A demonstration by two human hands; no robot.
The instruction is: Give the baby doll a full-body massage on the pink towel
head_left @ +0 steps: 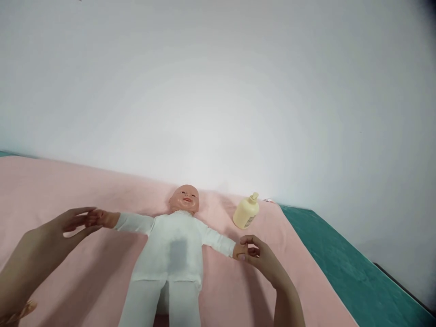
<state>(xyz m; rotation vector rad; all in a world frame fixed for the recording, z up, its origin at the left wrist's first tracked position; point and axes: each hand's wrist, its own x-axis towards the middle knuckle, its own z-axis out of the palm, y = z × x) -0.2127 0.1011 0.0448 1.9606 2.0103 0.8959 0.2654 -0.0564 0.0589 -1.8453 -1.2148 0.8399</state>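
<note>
A baby doll [177, 245] with a bald head and white cloth body lies on its back on a pink cloth [98, 268], arms stretched out to both sides. My left hand [73, 225] grips the doll's hand at the left between thumb and fingers. On the other side, my right hand [257, 254] has its fingers closed around the doll's other hand. Both doll arms are raised a little and cast shadows on the cloth. A grey-blue rectangular patch marks the doll's chest. The ends of its legs are out of view.
A pale yellow pump bottle [245, 212] stands on the pink cloth, beyond my right hand. A green surface [337, 254] shows at the right, past the cloth's edge. Behind everything rises a plain white wall [218, 100].
</note>
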